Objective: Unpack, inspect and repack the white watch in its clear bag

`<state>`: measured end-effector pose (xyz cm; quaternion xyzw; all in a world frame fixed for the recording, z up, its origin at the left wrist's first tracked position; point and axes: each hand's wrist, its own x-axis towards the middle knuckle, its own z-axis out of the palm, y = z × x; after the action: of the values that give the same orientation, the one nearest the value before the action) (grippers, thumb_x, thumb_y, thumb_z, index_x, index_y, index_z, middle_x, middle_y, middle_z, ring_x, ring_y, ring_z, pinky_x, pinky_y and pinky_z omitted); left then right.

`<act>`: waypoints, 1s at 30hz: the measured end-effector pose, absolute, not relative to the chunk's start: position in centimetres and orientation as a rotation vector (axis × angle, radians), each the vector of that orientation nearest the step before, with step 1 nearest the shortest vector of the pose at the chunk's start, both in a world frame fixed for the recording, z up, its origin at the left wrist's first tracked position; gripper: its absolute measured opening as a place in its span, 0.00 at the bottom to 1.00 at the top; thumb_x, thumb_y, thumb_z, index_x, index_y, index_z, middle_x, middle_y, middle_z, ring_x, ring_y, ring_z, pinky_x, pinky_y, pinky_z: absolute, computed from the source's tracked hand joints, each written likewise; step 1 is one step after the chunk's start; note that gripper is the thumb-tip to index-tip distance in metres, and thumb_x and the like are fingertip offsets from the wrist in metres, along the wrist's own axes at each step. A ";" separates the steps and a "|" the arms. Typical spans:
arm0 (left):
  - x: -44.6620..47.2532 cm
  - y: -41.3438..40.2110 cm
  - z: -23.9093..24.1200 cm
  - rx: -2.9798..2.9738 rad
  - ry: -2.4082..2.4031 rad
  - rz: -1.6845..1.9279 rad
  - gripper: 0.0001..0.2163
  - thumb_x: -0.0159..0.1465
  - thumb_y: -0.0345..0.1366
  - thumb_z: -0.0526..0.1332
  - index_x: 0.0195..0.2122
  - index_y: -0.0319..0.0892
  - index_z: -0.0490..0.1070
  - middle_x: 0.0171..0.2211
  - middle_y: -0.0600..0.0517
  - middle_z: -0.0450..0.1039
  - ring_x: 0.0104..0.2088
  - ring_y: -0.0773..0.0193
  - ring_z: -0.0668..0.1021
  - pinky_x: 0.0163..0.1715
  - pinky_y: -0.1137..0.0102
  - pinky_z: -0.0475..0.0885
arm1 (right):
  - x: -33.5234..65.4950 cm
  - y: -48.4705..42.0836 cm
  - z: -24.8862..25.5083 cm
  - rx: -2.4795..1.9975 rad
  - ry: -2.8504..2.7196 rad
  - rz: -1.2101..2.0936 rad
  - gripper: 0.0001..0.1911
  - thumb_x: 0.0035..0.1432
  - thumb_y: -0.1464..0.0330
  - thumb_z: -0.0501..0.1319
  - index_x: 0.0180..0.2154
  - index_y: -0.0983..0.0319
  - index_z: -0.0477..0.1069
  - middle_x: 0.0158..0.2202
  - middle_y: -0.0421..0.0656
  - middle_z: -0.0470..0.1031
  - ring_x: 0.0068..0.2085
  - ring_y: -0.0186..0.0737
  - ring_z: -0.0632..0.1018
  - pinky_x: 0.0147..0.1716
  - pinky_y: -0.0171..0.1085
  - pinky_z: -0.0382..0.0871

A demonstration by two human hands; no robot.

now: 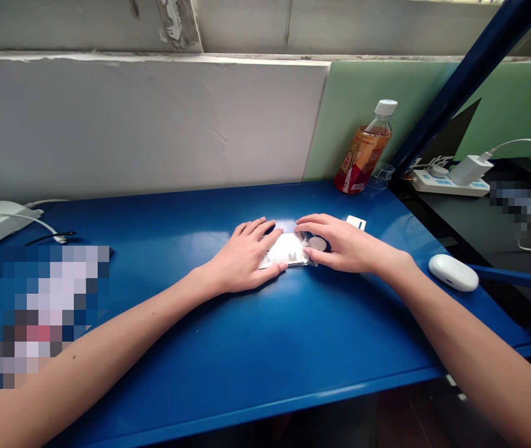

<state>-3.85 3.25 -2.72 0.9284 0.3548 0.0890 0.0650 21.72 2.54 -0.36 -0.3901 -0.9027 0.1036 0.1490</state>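
Though part-hidden, packet (290,249) seems between fingers (272,238).

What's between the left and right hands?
A flat, silvery-white packet on the blue tabletop, between left hand and right hand; the head view shows it.

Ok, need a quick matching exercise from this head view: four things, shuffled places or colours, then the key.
Column one:
1. flat packet
2. bottle
3. rounded case
4. desk

Column two:
A. beside the right forearm, apart from it
B. blue
C. between the left hand and the right hand
D. in front of the green panel

Pairs: 1-C, 2-D, 3-A, 4-B
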 end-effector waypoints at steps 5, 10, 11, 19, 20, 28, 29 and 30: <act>-3.9 3.2 -2.7 2.794 1.066 0.299 0.32 0.68 0.53 0.53 0.67 0.38 0.58 0.67 0.35 0.58 0.68 0.39 0.58 0.64 0.48 0.55 | 21.3 2.4 -0.2 -1.198 -2.595 0.134 0.19 0.61 0.69 0.57 0.53 0.63 0.74 0.50 0.50 0.80 0.50 0.52 0.79 0.48 0.45 0.72; -3.8 3.2 -2.8 2.793 1.081 0.316 0.31 0.69 0.53 0.53 0.66 0.39 0.58 0.67 0.37 0.59 0.68 0.41 0.59 0.63 0.48 0.56 | 20.6 1.9 -0.2 -1.314 -2.628 -0.107 0.15 0.62 0.69 0.56 0.47 0.60 0.78 0.42 0.48 0.83 0.41 0.50 0.82 0.36 0.41 0.70; -3.8 3.2 -2.8 2.792 1.082 0.317 0.31 0.69 0.53 0.53 0.66 0.38 0.58 0.67 0.37 0.59 0.68 0.41 0.59 0.63 0.49 0.56 | 20.4 1.7 -0.3 -1.338 -2.637 -0.143 0.15 0.63 0.69 0.56 0.47 0.60 0.78 0.41 0.49 0.84 0.39 0.50 0.82 0.34 0.40 0.69; -3.6 3.1 -2.7 2.819 1.098 0.272 0.31 0.70 0.53 0.51 0.66 0.35 0.58 0.67 0.36 0.58 0.68 0.40 0.58 0.64 0.50 0.54 | 19.9 1.6 -1.1 -1.295 -2.535 -0.112 0.18 0.62 0.76 0.53 0.47 0.61 0.77 0.34 0.45 0.84 0.36 0.45 0.82 0.54 0.48 0.67; -3.6 3.1 -2.7 2.826 1.100 0.260 0.31 0.70 0.52 0.50 0.66 0.35 0.57 0.67 0.35 0.58 0.68 0.40 0.57 0.64 0.50 0.54 | 19.9 1.6 -1.2 -1.298 -2.487 -0.061 0.17 0.62 0.76 0.53 0.46 0.61 0.78 0.35 0.45 0.84 0.37 0.45 0.82 0.55 0.48 0.67; -3.6 3.0 -2.6 2.825 1.107 0.223 0.30 0.71 0.52 0.48 0.67 0.36 0.56 0.68 0.36 0.57 0.69 0.41 0.56 0.65 0.50 0.54 | 19.6 1.6 -0.8 -1.436 -2.207 0.351 0.15 0.57 0.75 0.56 0.41 0.61 0.80 0.41 0.47 0.84 0.42 0.49 0.83 0.40 0.42 0.74; -3.6 3.0 -2.5 2.826 1.106 0.220 0.30 0.71 0.52 0.48 0.67 0.35 0.56 0.68 0.36 0.56 0.69 0.41 0.56 0.65 0.50 0.53 | 19.5 1.7 -0.8 -1.461 -2.168 0.394 0.15 0.57 0.75 0.56 0.41 0.61 0.80 0.40 0.46 0.84 0.40 0.48 0.83 0.39 0.41 0.74; -3.6 3.0 -2.5 2.826 1.104 0.216 0.30 0.71 0.52 0.48 0.67 0.35 0.56 0.68 0.36 0.56 0.69 0.41 0.56 0.65 0.50 0.53 | 19.6 1.7 -0.8 -1.482 -2.129 0.437 0.15 0.56 0.75 0.57 0.41 0.61 0.79 0.38 0.46 0.84 0.38 0.47 0.83 0.38 0.40 0.74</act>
<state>-3.58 2.97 -2.50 0.9279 0.3626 0.0708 0.0500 19.56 1.69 -0.80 -0.5450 -0.7831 0.1606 0.2527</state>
